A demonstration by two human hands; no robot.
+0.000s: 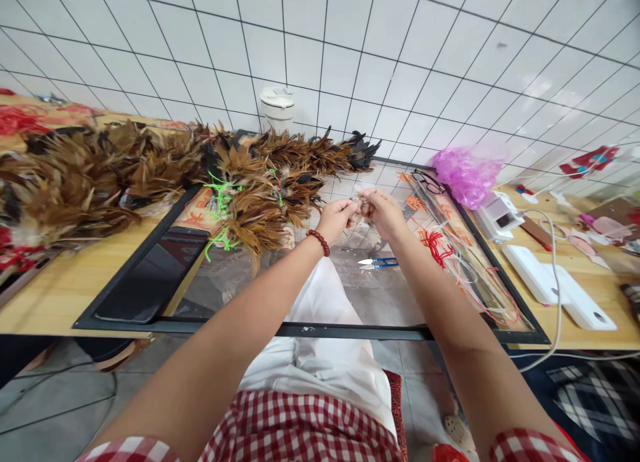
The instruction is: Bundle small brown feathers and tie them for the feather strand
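Observation:
My left hand point(339, 219) and my right hand point(383, 212) meet above the glass tabletop panel point(340, 289), fingertips pinched together. Something small and pale is between them, too small to make out. Bundles of brown feathers point(255, 215) lie just left of my hands, some with bright green ties point(223, 199). Blue-handled thread snips point(379, 263) rest on the glass below my right hand. Red string point(437, 247) lies to the right of my right forearm.
A black phone point(153, 275) lies at the panel's left. More feathers point(100, 175) cover the table's left side. A white lidded cup point(278, 107) stands by the tiled wall. Glasses point(429, 181), a purple plastic bag point(470, 175) and white power strips point(560, 289) with cables are on the right.

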